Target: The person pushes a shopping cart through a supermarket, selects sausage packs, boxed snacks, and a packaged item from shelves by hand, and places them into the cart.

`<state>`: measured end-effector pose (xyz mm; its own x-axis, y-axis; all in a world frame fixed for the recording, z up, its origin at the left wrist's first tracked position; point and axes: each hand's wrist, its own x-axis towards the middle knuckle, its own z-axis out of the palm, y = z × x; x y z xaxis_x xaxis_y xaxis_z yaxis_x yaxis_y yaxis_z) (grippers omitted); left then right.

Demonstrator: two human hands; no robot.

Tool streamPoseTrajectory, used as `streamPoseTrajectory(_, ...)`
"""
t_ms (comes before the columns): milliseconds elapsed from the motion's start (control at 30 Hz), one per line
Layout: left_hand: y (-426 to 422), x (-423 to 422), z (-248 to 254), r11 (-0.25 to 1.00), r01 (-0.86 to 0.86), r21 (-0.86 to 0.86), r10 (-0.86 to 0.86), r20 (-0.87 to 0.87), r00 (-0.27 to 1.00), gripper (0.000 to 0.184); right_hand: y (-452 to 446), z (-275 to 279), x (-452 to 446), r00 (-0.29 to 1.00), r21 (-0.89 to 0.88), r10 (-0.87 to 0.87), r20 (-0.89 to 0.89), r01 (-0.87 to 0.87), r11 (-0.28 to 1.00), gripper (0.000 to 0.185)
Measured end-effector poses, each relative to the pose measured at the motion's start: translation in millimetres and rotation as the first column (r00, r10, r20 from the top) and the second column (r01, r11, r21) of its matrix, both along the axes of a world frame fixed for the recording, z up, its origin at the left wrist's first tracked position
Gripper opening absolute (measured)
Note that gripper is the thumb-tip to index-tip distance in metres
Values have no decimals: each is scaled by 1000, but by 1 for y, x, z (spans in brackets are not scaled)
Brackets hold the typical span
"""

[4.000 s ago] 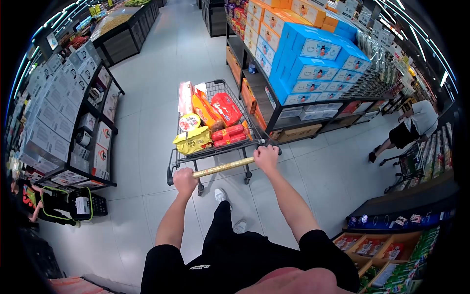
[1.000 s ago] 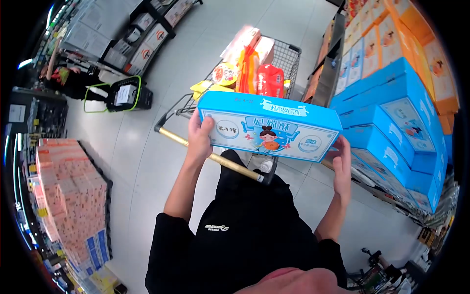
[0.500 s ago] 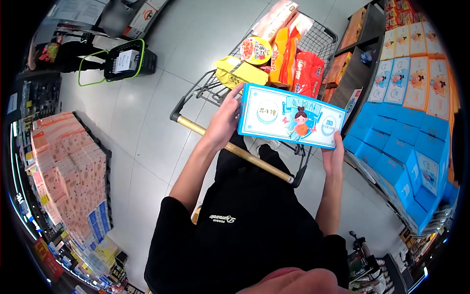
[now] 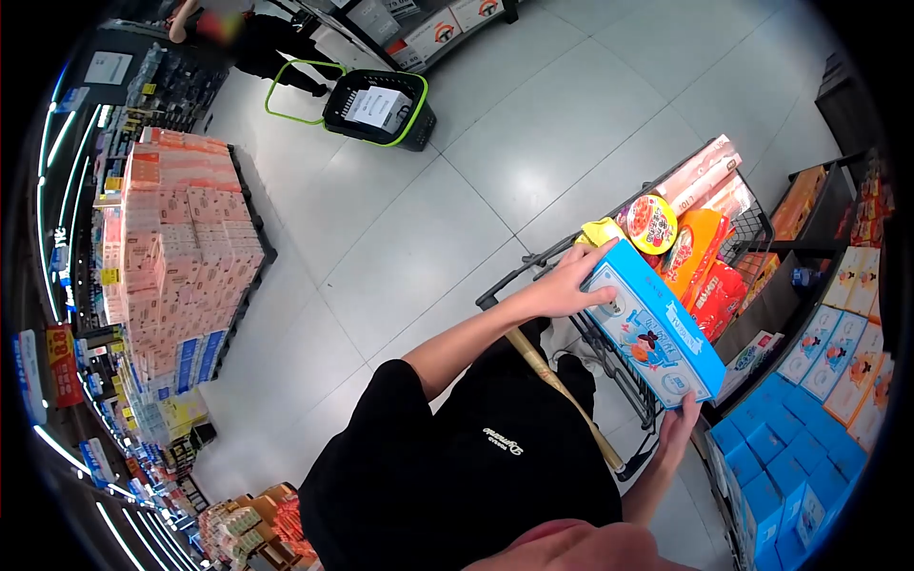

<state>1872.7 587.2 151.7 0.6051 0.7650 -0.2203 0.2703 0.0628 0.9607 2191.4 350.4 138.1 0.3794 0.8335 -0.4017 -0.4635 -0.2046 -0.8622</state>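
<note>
A long blue and white carton box (image 4: pixel 640 328) with a cartoon girl on its front is held between my two hands, over the near end of a shopping cart (image 4: pixel 759 228). My left hand (image 4: pixel 569 285) grips the box's upper left end, thumb on the front. At its lower right end, my right hand (image 4: pixel 678 426) supports the box with the fingers partly hidden. Behind the box in the cart lie a round yellow-lidded tub (image 4: pixel 651 225), an orange packet (image 4: pixel 693 249), a red packet (image 4: pixel 719 297), a yellow packet (image 4: pixel 602 230) and pink packs (image 4: pixel 700 176).
The cart's handle (image 4: pixel 560 383) crosses in front of my body. Stacked blue boxes (image 4: pixel 776 433) stand at the right, beside shelving. Pink cartons (image 4: pixel 190 247) are piled on the left. A black and green basket (image 4: pixel 419 124) stands on the floor near another person (image 4: pixel 271 48).
My view has turned left, so the cart and box appear farther right. The box has tilted, showing its blue long side, and its right end points lower. Both hands keep hold of it.
</note>
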Motion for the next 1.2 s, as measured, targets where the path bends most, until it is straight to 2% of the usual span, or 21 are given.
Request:
streamPoseTrajectory(67,4,0,-8,999,22,-50,-17,97,995,86,-4,9,-17,995,-103,-32,97,42,994,70)
streamPoseTrajectory(100,7,-2,-16,1000,11,11,-12,116,993,86,-1,7,-24,992,-100,8,128,5,995,65)
streamPoseTrajectory(133,17,-10,-17,1000,-28,14,26,92,995,85,18,2,-35,985,-218,33,169,5,976,61)
streamPoseTrajectory(167,25,-13,-27,996,-17,89,6,129,992,81,5,-26,-25,942,-262,148,301,-67,963,60)
streamPoseTrajectory(200,30,-16,-31,994,-46,94,35,121,992,78,9,-28,-33,939,-392,155,307,-24,920,58)
streamPoseTrajectory(233,33,-13,-42,998,-55,33,48,174,984,74,15,-27,-38,893,-443,242,380,-54,895,58)
streamPoseTrajectory(267,37,-9,-47,997,-50,-62,60,172,983,72,27,-21,-49,864,-443,224,451,-1,896,59)
streamPoseTrajectory(333,42,-8,-56,990,15,-137,9,172,985,70,35,-20,-51,880,-418,266,394,-86,904,73)
streamPoseTrajectory(400,43,-10,-53,956,19,-292,19,129,992,71,51,-7,-61,890,-370,218,400,-60,927,80)
streamPoseTrajectory(433,44,-7,-51,952,48,-302,-8,133,991,71,54,-3,-64,895,-311,190,404,-61,948,88)
streamPoseTrajectory(467,45,-6,-48,948,40,-314,-9,99,995,72,54,-5,-60,899,-316,179,401,-48,948,88)
streamPoseTrajectory(533,47,-5,-44,942,45,-331,-26,62,998,72,52,-7,-55,843,-374,314,437,-148,916,99)
streamPoseTrajectory(600,51,-6,-42,929,30,-368,9,103,995,72,52,-8,-56,877,-387,298,376,-144,911,100)
streamPoseTrajectory(667,57,-7,-42,926,53,-375,-11,114,993,71,51,-11,-56,889,-292,302,343,-204,934,103)
streamPoseTrajectory(800,69,-7,-57,934,43,-354,17,165,986,69,58,-6,-62,884,-267,289,367,-198,943,104)
streamPoseTrajectory(867,74,-6,-59,931,58,-360,3,166,986,67,59,-7,-66,766,-303,326,554,-180,936,103)
streamPoseTrajectory(900,75,-6,-62,932,40,-359,13,144,990,66,64,-4,-67,768,-301,318,556,-170,938,103)
streamPoseTrajectory(967,78,-4,-65,934,38,-355,4,116,993,66,75,8,-67,610,-297,323,723,-148,943,97)
streamPoseTrajectory(1000,78,-2,-66,934,47,-353,-6,118,993,66,75,6,-66,612,-295,316,725,-139,945,97)
streamPoseTrajectory(1067,76,4,-69,930,88,-357,-55,101,993,69,73,1,-65,524,-264,260,811,-70,962,91)
streamPoseTrajectory(1200,65,11,-88,953,116,-279,-89,106,990,69,68,-3,-62,526,-282,282,803,-82,956,87)
